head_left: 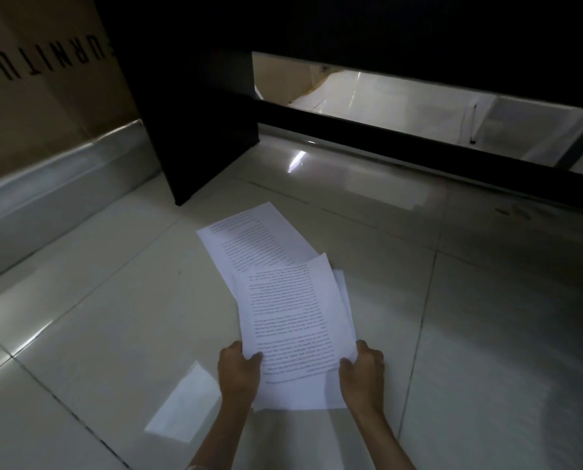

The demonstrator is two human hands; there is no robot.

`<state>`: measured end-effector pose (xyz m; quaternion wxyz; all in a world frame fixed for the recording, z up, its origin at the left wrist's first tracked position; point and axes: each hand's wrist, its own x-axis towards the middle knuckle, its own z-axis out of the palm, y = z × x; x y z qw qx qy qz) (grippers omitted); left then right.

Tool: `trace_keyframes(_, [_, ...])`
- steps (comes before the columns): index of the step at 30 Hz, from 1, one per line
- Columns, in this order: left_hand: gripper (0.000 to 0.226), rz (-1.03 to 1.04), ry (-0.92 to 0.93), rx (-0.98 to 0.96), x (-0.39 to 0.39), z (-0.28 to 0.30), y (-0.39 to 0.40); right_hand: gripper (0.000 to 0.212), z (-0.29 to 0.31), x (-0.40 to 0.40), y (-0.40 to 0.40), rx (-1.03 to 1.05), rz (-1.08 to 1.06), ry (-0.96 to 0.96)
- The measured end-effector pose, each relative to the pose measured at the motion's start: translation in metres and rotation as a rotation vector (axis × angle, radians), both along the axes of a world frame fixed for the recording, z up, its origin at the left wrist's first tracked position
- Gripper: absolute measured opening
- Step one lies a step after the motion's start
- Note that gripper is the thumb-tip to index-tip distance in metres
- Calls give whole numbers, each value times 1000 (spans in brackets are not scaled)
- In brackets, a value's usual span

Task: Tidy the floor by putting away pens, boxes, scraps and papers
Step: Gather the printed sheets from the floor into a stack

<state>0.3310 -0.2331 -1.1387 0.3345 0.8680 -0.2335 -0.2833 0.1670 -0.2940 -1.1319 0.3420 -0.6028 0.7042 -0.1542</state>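
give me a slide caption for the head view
Both hands, left hand and right hand, hold printed papers above tiled floor.

We see a glossy pale tiled floor. A dark cabinet and a cardboard box stand on it

Items I cannot make out from here:
- Cardboard box: cut off by the left and top edges, lettering only partly in frame.
- Printed papers: text too small to read; lower sheets hidden beneath the top one.
- Dark desk: upper part lost in shadow.
- Thin dark object beyond the desk: too small to identify.
- My forearms: cropped by the bottom edge.
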Motion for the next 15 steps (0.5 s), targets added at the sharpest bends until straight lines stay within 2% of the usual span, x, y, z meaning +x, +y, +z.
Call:
trace_keyframes(3, [21, 39, -20, -224, 0, 3, 6, 26, 0, -2, -6, -83, 4, 7])
trace_keyframes(6, [13, 91, 18, -410, 8, 9, 6, 15, 4, 4, -24, -176, -66, -139])
trace_keyframes(8, [17, 135, 61, -495, 18, 12, 2, 11, 8, 13, -44, -216, -50, -206])
trace_keyframes(12, [28, 222, 159, -532, 36, 15, -15, 9, 11, 42, -93, -281, 52, -251])
trace_keyframes(15, [28, 224, 209, -485, 46, 11, -30, 19, 9, 66, -123, -270, 153, -232])
